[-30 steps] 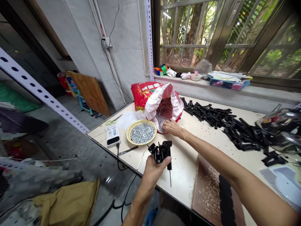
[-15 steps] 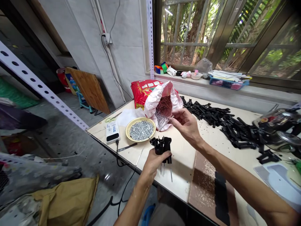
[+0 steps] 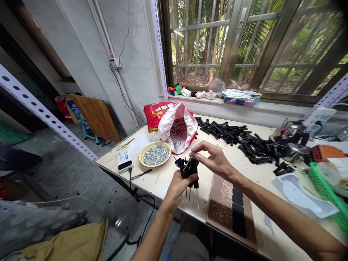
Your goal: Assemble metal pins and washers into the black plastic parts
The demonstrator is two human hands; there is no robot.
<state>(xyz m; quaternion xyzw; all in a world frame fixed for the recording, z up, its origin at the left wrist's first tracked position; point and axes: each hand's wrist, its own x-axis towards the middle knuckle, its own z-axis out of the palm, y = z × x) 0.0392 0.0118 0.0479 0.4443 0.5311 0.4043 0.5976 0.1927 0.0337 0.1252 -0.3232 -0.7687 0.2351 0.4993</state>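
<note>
My left hand (image 3: 177, 186) is wrapped round a bundle of black plastic pieces (image 3: 192, 170), held upright above the table's near edge. Thin metal pins (image 3: 197, 199) stick out below the bundle. Just over its top, my right hand (image 3: 212, 158) pinches with thumb and forefinger at a thin metal pin (image 3: 187, 163) that slants into the pieces; its upper end is hidden by the fingertips. Beyond the hands lies an open bag (image 3: 193, 125) of long thin metal pins. A yellow plate (image 3: 141, 159) heaped with small silvery metal parts sits to the left.
Loose black plastic pieces (image 3: 231, 134) spread across the table's back and right. A brown board (image 3: 221, 203) with a row of black pads (image 3: 239, 214) lies at the front. A white power bank (image 3: 124, 161) with a cable, scissors (image 3: 124, 144) and a green basket (image 3: 323, 188) flank the work.
My right hand has moved from the mouth of the bag down to the top of the black bundle, bringing a pin. The view has turned a little to the right.
</note>
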